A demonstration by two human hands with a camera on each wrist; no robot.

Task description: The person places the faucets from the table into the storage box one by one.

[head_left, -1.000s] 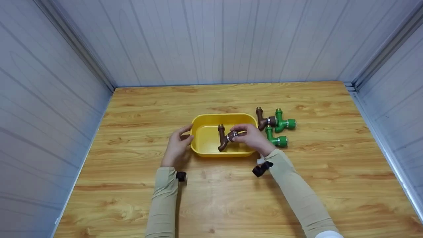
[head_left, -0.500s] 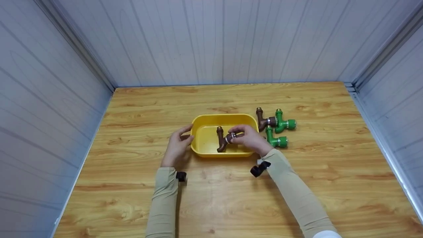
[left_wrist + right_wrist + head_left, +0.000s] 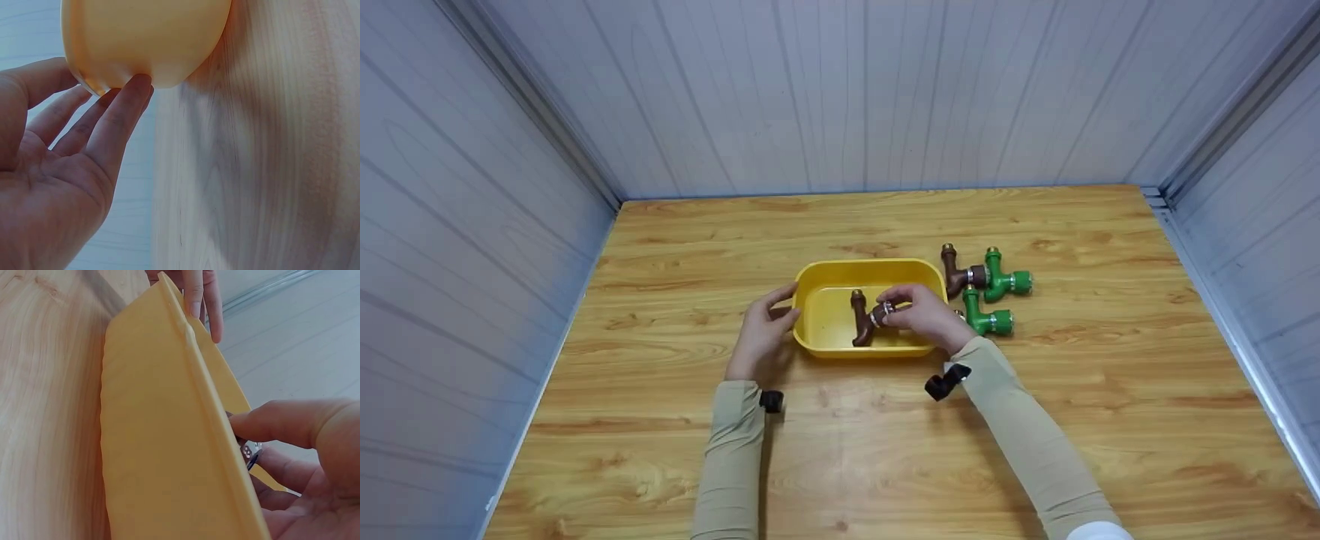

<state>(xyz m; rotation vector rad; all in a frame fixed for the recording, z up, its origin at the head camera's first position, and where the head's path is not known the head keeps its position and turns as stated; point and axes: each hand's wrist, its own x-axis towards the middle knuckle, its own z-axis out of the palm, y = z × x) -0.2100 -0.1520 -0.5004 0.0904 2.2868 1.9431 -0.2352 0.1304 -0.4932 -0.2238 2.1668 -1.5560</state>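
Note:
In the head view, a yellow plastic basin (image 3: 825, 352) sits on the wooden table. A brown faucet (image 3: 861, 322) with a brass-coloured threaded end is inside it. The right hand (image 3: 924, 315) reaches over the basin's right part and pinches the faucet's knob between thumb and fingers. Whether the faucet bears on the basin floor is hard to tell. At the left end, the left hand (image 3: 761, 334) touches the basin wall with thumb and fingers spread. The left wrist view has its fairly straight fingers (image 3: 121, 115) against the outer wall. The basin wall hides most of the faucet from the right wrist camera.
Right of the basin lie another brown faucet (image 3: 956, 279) and two green faucets (image 3: 997, 283), close together. Part of one more fitting (image 3: 959, 315) shows beside the right hand. Pale panel walls (image 3: 840, 97) enclose the table at the back and sides.
The right hand has lowered the brown faucet slightly, towards the basin's near side and a little left. The left hand and the basin have hardly moved.

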